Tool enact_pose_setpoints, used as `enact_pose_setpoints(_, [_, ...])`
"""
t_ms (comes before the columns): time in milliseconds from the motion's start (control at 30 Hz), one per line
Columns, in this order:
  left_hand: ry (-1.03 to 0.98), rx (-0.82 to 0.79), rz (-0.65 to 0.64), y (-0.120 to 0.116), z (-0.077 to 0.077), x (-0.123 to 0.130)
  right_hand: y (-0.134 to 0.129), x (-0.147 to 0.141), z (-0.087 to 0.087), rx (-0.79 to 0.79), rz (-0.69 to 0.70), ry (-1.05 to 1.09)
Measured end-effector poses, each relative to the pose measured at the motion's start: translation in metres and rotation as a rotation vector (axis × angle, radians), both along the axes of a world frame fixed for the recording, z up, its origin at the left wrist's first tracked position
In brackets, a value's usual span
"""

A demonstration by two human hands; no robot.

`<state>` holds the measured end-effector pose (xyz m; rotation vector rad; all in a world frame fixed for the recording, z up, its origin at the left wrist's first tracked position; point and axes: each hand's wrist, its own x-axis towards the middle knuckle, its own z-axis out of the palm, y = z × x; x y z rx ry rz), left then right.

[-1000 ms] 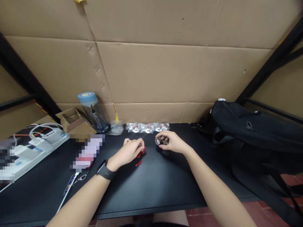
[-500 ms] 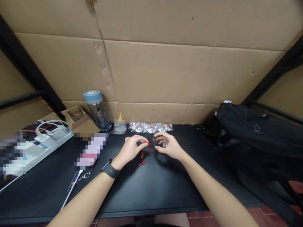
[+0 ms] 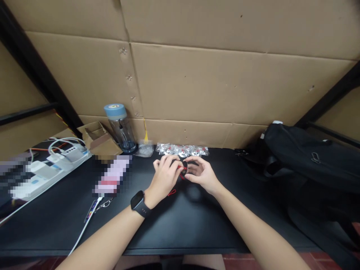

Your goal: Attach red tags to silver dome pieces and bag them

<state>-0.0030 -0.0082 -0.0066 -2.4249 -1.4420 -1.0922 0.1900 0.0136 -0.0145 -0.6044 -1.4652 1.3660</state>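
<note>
My right hand [image 3: 204,175] grips a small round shiny metal piece [image 3: 185,168] by its edge, standing on end between thumb and fingers. My left hand [image 3: 165,175] is closed against the near side of that piece, its thumb and forefinger pinching a thin red cord loop [image 3: 180,167]. Whether the cord passes through the metal piece cannot be made out. Another red cord [image 3: 182,177] shows just under the fingers. On the black tabletop below my left wrist lies one more red cord loop [image 3: 171,192].
Clear packets [image 3: 182,150] with silvery round pieces line the back of the desk. A blue-lidded bottle [image 3: 121,129], an open cardboard box [image 3: 99,138], a phone [image 3: 114,176] and a power strip [image 3: 53,168] are at left. A black backpack [image 3: 303,165] fills the right side.
My left hand has moved right and turned palm-down, bringing the red cord from beside the metal piece up against it. My right hand still holds the piece. The view has shifted slightly.
</note>
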Motion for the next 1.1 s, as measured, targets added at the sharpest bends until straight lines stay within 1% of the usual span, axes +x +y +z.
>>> enact_pose_setpoints(233, [0.08, 0.061, 0.032, -0.0022, -0.0008, 0.0026, 0.0, -0.0011, -0.0034, 0.004, -0.018, -0.039])
enact_pose_setpoints(400, [0.084, 0.078, 0.028, -0.0028, -0.0016, 0.0037, 0.0005, -0.0023, -0.0067, 0.029, -0.052, -0.056])
enact_pose_setpoints(700, [-0.002, 0.014, 0.032, -0.0063, -0.0002, 0.0072, -0.0011, -0.0067, -0.0075, 0.072, -0.098, -0.073])
enact_pose_setpoints(1000, [0.022, -0.015, 0.053, -0.0063, -0.0013, 0.0078, -0.0038, -0.0093, -0.0077, 0.092, -0.116, -0.062])
enact_pose_setpoints(1100, [-0.011, -0.027, 0.044, -0.0045, -0.0018, 0.006, -0.0046, -0.0093, -0.0045, 0.05, -0.104, -0.077])
